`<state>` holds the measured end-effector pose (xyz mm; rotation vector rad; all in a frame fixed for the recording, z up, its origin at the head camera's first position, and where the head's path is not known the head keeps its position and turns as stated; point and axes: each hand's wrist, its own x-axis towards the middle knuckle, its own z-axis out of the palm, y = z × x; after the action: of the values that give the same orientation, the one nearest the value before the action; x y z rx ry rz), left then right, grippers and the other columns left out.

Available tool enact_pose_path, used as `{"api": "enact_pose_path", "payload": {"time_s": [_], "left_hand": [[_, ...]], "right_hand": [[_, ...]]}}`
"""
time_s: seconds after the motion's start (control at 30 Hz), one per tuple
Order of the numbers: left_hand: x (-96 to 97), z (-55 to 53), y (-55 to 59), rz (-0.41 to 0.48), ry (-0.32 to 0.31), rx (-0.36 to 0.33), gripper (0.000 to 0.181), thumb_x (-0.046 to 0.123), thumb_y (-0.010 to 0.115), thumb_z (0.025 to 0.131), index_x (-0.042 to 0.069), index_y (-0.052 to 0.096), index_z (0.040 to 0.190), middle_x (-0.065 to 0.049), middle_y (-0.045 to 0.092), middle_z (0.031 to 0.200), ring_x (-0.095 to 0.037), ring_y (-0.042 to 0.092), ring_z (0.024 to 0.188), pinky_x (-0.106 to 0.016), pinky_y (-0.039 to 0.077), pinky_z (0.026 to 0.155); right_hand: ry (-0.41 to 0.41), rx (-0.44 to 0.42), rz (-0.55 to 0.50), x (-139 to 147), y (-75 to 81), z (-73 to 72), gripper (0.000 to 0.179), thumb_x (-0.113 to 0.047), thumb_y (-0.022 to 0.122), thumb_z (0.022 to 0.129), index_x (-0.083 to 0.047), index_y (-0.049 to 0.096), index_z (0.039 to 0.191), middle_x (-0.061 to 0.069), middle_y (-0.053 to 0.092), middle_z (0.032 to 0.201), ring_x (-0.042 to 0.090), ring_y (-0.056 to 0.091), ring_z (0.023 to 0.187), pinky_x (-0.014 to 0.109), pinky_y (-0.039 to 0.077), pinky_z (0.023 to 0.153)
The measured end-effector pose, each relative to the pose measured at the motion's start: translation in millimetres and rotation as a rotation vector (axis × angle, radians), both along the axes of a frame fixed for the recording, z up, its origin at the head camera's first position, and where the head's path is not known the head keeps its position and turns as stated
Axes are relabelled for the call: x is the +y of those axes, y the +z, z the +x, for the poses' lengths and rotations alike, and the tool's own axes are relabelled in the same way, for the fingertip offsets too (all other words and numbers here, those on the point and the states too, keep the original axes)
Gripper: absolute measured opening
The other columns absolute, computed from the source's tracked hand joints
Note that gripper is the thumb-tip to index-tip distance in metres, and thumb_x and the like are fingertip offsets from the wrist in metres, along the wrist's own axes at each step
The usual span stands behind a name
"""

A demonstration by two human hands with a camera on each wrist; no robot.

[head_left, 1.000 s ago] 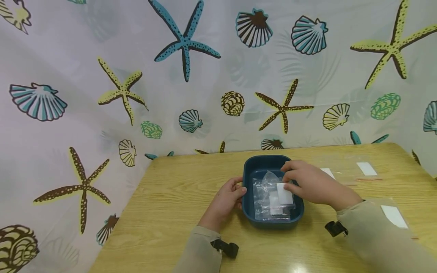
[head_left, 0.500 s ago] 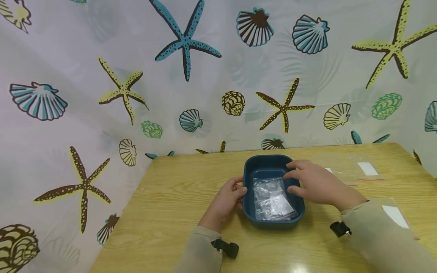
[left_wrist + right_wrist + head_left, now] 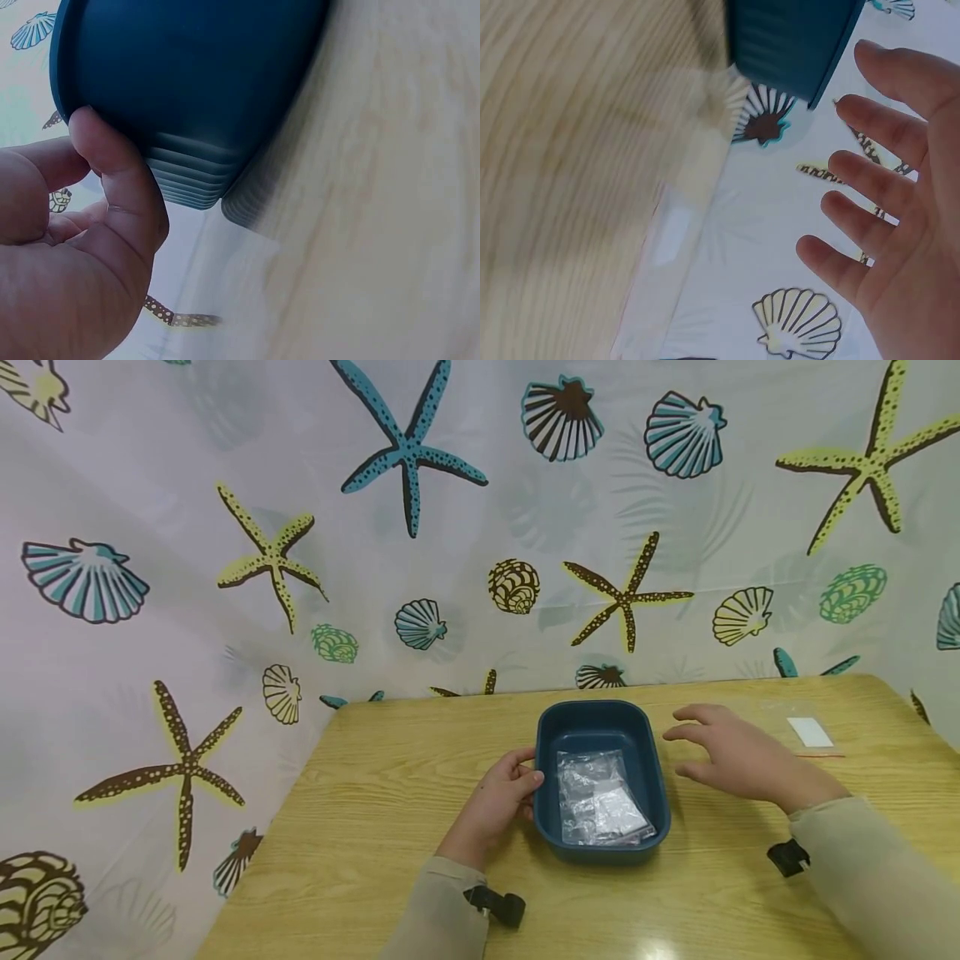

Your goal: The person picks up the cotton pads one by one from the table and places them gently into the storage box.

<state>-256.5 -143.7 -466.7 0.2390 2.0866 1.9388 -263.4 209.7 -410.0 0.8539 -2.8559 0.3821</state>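
Observation:
A dark blue plastic bin (image 3: 652,793) stands on the table, and flat clear zip bags (image 3: 592,785) with white labels lie overlapped inside it. At the bin's left side my left hand (image 3: 498,793) holds the wall, thumb at the rim. The left wrist view shows that hand (image 3: 82,247) close up against the bin (image 3: 187,67). My right hand (image 3: 738,756) hovers to the right of the bin with nothing in it. Its fingers are spread and relaxed in the right wrist view (image 3: 885,180). Beyond it lies another clear bag (image 3: 810,732) with a white label.
The wooden table (image 3: 390,777) ends at a white curtain (image 3: 480,643) printed with shells and starfish. Black straps with small mounts (image 3: 495,906) sit on both sleeves. The right forearm covers part of the table's right side.
My right hand has let go of a clear zip bag inside the bin, and the bag settled flat on the others. The hand then moved right, out of the bin. The left hand stayed put.

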Motion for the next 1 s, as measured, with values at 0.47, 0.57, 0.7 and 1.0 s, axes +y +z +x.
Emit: {"api": "enact_pose_path", "payload": {"time_s": [0.47, 0.57, 0.7, 1.0], "left_hand": [[0.9, 0.3, 1.3, 0.009, 0.016, -0.006, 0.046, 0.015, 0.055, 0.106, 0.008, 0.045, 0.150, -0.019, 0.060, 0.110, -0.022, 0.061, 0.078, -0.028, 0.051, 0.062], [0.8, 0.6, 1.2, 0.007, 0.016, -0.005, 0.046, 0.015, 0.055, 0.105, 0.008, 0.044, 0.150, -0.019, 0.060, 0.109, -0.022, 0.061, 0.078, -0.029, 0.051, 0.063], [1.1, 1.2, 1.9, 0.007, 0.019, -0.004, 0.047, 0.014, 0.055, 0.106, 0.007, 0.044, 0.150, -0.019, 0.060, 0.109, -0.022, 0.061, 0.078, -0.029, 0.051, 0.063], [0.8, 0.9, 0.8, 0.018, 0.012, -0.004, 0.047, 0.014, 0.055, 0.106, 0.007, 0.044, 0.150, -0.018, 0.059, 0.108, -0.020, 0.060, 0.077, -0.029, 0.050, 0.063]], "right_hand": [[-0.102, -0.095, 0.057, 44.0, -11.9, -16.7, 0.046, -0.028, 0.075, 0.092, -0.005, 0.066, 0.131, 0.029, 0.047, 0.144, 0.051, 0.041, 0.132, 0.065, 0.036, 0.104], [-0.110, -0.108, 0.069, 51.2, -15.8, -21.5, 0.046, -0.028, 0.075, 0.092, -0.005, 0.066, 0.131, 0.031, 0.047, 0.142, 0.053, 0.041, 0.130, 0.067, 0.036, 0.103], [-0.122, -0.122, 0.084, 57.0, -19.3, -28.1, 0.046, -0.026, 0.074, 0.092, -0.004, 0.066, 0.131, 0.032, 0.047, 0.142, 0.054, 0.040, 0.130, 0.068, 0.034, 0.104], [-0.181, -0.212, 0.120, 65.9, -28.1, -45.0, 0.064, -0.030, 0.080, 0.084, -0.006, 0.060, 0.140, 0.034, 0.040, 0.146, 0.058, 0.030, 0.134, 0.074, 0.031, 0.101]]}}
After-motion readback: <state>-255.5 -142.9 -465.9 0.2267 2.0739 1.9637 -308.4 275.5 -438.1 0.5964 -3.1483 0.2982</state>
